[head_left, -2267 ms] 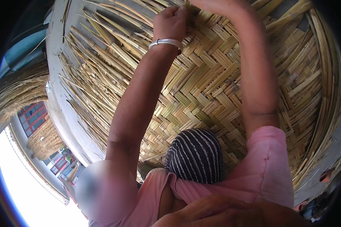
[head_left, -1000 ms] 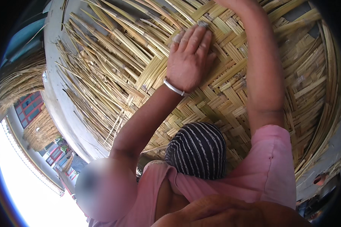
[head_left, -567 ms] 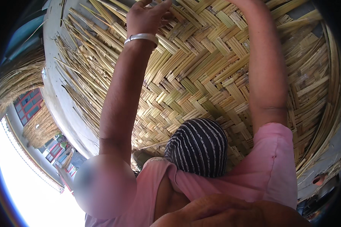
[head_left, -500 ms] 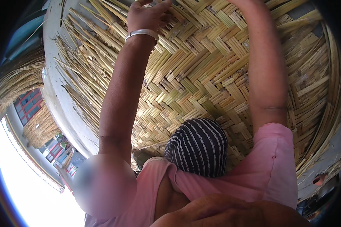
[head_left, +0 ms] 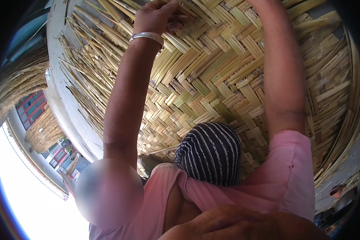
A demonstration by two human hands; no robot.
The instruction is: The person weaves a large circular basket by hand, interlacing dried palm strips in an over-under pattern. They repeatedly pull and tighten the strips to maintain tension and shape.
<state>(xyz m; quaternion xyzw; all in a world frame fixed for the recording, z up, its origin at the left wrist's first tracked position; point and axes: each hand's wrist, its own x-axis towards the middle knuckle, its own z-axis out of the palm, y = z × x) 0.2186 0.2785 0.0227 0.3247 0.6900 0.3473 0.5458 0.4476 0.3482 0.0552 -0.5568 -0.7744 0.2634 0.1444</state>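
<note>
A large mat (head_left: 204,88) of flat yellow-green split-stem strips, woven in a zigzag pattern, spreads before me. My left hand (head_left: 158,18), with a metal bangle (head_left: 147,37) at the wrist, is over its far left part. The fingers are curled in, and I cannot make out what is between them. Unwoven strip ends (head_left: 94,60) fan out to the left beneath and beside that hand. My right forearm (head_left: 284,72) reaches across the mat's right side. The right hand itself lies beyond the upper edge of the picture.
My knee in dark striped cloth (head_left: 210,154) rests at the mat's near edge. Long bent strips (head_left: 350,108) curve along the right side. A pale concrete surface (head_left: 64,84) borders the mat on the left, with thatch (head_left: 22,82) and a red-framed window (head_left: 31,110) beyond.
My left hand has shifted slightly down in the picture, and more of its curled fingers shows. The right forearm stays nearly where it was.
</note>
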